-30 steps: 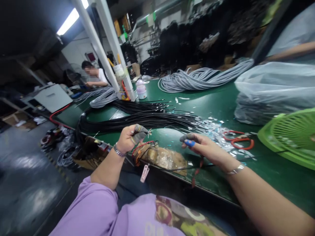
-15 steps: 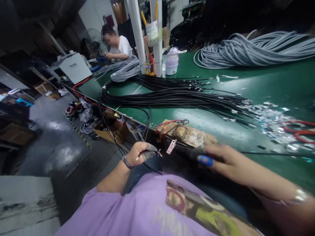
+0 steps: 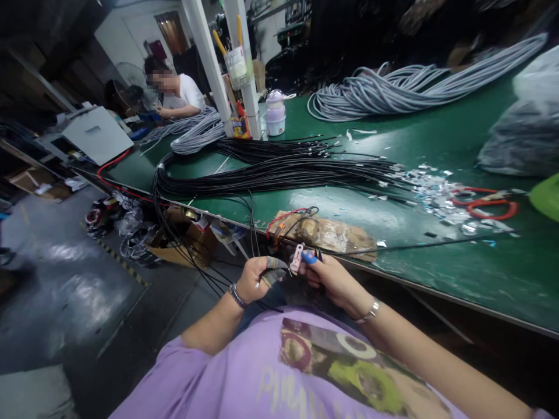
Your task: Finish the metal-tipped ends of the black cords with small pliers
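Hands are meeting just below the green bench edge (image 3: 437, 291) — left hand (image 3: 255, 279) is pinching a thin black cable (image 3: 209, 279) shut, right hand (image 3: 329, 279) is closing on a blue-handled tool (image 3: 309, 258) — and the loose strands drooping floorward could be snagging or slipping out.

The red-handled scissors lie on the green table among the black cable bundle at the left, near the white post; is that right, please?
Not quite: in the head view the red-handled scissors lie on the green table at the right, among shiny scraps, away from the black cable bundle.
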Available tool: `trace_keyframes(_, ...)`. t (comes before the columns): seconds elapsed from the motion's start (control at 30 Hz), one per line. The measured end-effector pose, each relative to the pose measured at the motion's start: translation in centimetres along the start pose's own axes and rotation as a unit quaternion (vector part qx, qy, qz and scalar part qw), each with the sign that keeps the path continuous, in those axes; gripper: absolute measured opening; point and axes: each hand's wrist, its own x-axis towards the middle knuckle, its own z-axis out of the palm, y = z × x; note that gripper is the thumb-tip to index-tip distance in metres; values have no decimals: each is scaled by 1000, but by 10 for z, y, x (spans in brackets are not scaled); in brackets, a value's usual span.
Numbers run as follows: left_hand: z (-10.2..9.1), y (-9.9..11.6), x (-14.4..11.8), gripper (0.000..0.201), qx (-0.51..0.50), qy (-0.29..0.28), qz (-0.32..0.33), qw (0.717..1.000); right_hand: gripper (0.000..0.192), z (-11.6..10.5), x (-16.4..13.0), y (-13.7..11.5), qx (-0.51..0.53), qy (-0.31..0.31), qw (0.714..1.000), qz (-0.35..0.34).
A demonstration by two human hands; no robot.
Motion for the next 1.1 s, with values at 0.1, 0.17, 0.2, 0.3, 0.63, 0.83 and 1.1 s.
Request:
trace_keyframes(0.1,2,-1,1,26,-12,-2,0,1000,58,5,1,5,-6,83,995,-56)
trace_keyframes(0.17,3,-1,2,24,-15,-4,0,1000,58,8,1,8,-3,87,994,-69)
trace_keyframes(0.2,3,-1,2,23,-14,-6,-1,1000,58,8,1,9,2,71,995,-66)
trace_keyframes(0.3,3,-2,3,22,-8,-9,2,1000,57,8,0,11,-18,50,995,-83)
trace_keyframes(0.63,6,-4,3,25,-16,-20,-20,999,55,8,6,19,113,-6,993,-17)
trace_keyframes(0.83,6,-4,4,27,-32,-32,-19,999,50,15,5,10,200,-6,980,19)
trace_keyframes(1.1,4,0,8,42,-26,-80,-32,996,49,16,4,7,195,4,980,24)
